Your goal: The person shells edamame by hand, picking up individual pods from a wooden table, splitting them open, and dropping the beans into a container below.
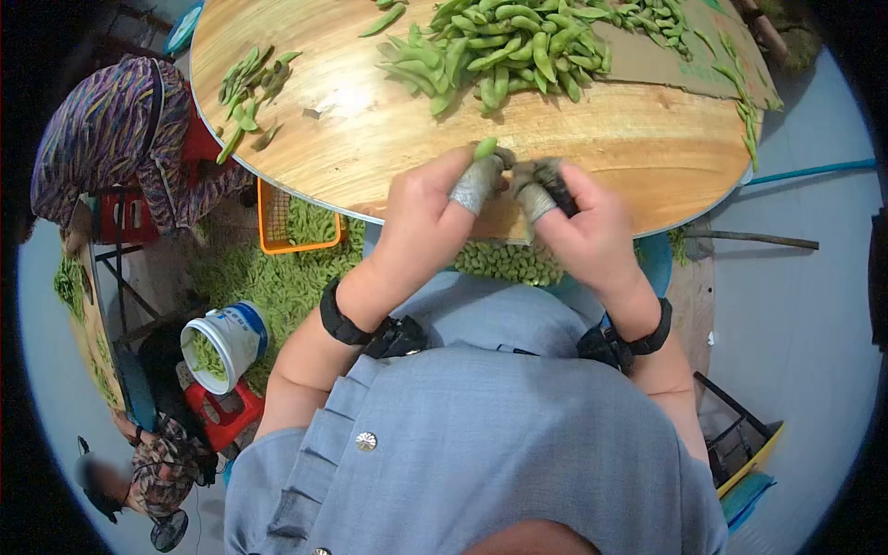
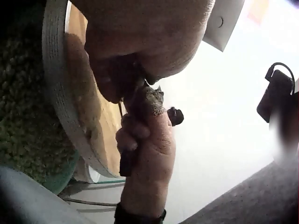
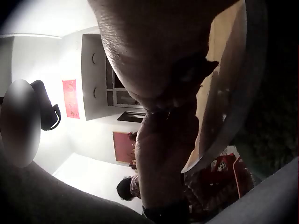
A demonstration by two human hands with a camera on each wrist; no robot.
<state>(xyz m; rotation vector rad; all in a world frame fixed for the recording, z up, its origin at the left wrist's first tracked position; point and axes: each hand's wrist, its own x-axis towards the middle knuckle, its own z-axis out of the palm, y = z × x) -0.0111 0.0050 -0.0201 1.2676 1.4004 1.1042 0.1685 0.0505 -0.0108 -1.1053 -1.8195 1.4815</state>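
Note:
Close together over the near edge of the round wooden table (image 1: 324, 171), my two hands meet at the fingertips. A green edamame pod (image 1: 486, 146) shows at the fingertips of my left hand (image 1: 430, 199), which pinches it. Grey tape wraps the left thumb. Facing it is my right hand (image 1: 597, 222), fingers curled in and a little blurred, with tape on the thumb and dark covering on the fingers; I cannot tell what it holds. In the left wrist view the right hand (image 2: 154, 144) appears beyond the dark left hand. A large heap of edamame pods (image 1: 499, 46) lies ahead.
A small pile of pods (image 1: 250, 88) lies on the left of the table; flattened cardboard (image 1: 647, 60) is at the right. Below are shelled beans (image 1: 509, 262), an orange basket (image 1: 262, 217), a white bucket (image 1: 222, 338) and a red stool (image 1: 227, 416). Two people sit at left.

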